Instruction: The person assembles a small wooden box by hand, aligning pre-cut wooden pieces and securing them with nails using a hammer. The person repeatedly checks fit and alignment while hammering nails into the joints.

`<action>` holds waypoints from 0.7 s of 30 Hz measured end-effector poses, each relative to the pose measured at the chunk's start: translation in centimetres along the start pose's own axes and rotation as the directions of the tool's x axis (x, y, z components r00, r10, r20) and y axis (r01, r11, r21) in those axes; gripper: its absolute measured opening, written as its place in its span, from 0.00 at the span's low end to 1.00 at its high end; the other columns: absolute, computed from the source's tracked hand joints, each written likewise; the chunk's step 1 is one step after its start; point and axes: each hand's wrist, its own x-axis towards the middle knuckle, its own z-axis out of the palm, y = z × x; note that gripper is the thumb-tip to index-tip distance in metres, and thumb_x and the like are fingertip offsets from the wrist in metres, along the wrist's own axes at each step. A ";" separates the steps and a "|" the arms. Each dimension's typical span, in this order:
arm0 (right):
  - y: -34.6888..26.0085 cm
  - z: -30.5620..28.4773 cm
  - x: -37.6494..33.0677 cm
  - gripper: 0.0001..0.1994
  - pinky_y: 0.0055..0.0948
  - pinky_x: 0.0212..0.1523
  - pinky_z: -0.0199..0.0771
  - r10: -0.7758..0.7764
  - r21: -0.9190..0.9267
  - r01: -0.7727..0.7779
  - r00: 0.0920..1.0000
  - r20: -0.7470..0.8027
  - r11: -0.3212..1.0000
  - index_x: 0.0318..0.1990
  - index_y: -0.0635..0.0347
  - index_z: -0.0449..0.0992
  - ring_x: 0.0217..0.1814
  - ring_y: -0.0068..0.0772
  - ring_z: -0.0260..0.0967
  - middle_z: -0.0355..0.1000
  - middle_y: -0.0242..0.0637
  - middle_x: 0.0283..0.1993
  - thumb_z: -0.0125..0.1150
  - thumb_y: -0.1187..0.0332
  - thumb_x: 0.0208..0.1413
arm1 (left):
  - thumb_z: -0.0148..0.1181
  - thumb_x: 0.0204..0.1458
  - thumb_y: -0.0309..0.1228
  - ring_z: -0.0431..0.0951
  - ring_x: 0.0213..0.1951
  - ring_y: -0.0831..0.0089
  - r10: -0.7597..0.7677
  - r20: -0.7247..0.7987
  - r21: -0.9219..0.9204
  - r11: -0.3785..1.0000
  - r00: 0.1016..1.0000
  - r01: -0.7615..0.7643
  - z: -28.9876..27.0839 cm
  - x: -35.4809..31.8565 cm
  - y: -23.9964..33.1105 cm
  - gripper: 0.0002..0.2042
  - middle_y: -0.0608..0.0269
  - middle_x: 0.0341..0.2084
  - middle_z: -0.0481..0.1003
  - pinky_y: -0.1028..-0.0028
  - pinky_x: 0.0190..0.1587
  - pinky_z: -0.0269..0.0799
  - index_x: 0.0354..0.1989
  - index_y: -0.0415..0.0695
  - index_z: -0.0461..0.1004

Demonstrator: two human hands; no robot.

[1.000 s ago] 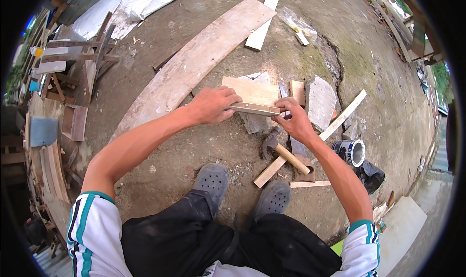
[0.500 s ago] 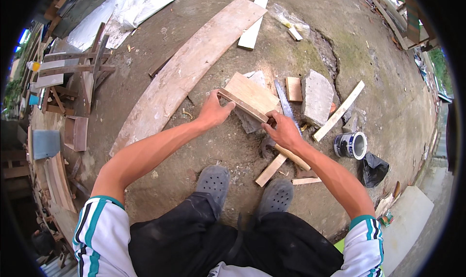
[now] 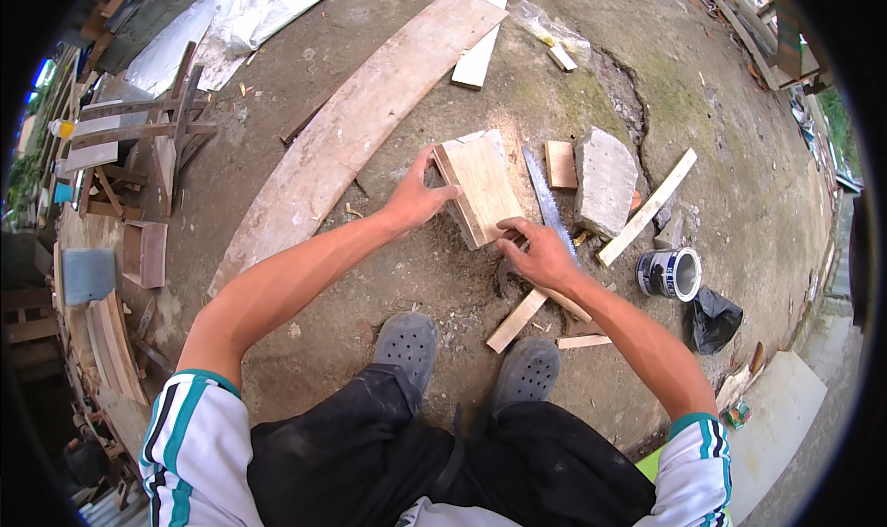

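Now both hands grasp a pale rectangular wooden board (image 3: 480, 190): left hand (image 3: 418, 199) at its left edge, right hand (image 3: 536, 254) at its near end, beside a grey-bladed handsaw (image 3: 545, 194).

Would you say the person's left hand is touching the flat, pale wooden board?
Touching: the head view shows the left hand gripping the pale wooden board's left edge, thumb on top.
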 end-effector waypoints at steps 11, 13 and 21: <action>6.6 -2.3 -1.0 0.24 0.46 0.44 0.76 0.447 -0.333 -0.384 0.883 0.139 0.861 0.39 0.64 0.79 0.40 0.55 0.78 0.79 0.54 0.34 0.60 0.47 0.60 | 0.68 0.54 0.45 0.70 0.60 0.55 -0.161 -0.152 0.057 0.983 0.975 0.172 1.5 -0.4 0.8 0.49 0.36 0.66 0.57 0.62 0.53 0.77 0.73 0.34 0.40; 6.2 -1.9 -1.7 0.25 0.47 0.45 0.76 0.478 -0.382 -0.368 0.843 0.248 0.848 0.39 0.64 0.79 0.43 0.56 0.78 0.79 0.54 0.37 0.61 0.44 0.58 | 0.71 0.50 0.45 0.69 0.61 0.54 -0.092 -0.140 0.163 0.980 0.986 0.114 1.3 0.3 -1.3 0.51 0.34 0.64 0.58 0.61 0.59 0.72 0.71 0.31 0.41; 5.7 -0.5 -4.0 0.28 0.47 0.51 0.75 0.372 -0.516 -0.175 0.876 0.307 0.838 0.47 0.62 0.75 0.52 0.54 0.75 0.77 0.50 0.46 0.67 0.45 0.53 | 0.68 0.47 0.37 0.66 0.63 0.49 0.164 -0.069 0.516 0.850 0.984 -0.106 2.3 1.4 -0.3 0.42 0.39 0.61 0.62 0.59 0.66 0.64 0.67 0.34 0.53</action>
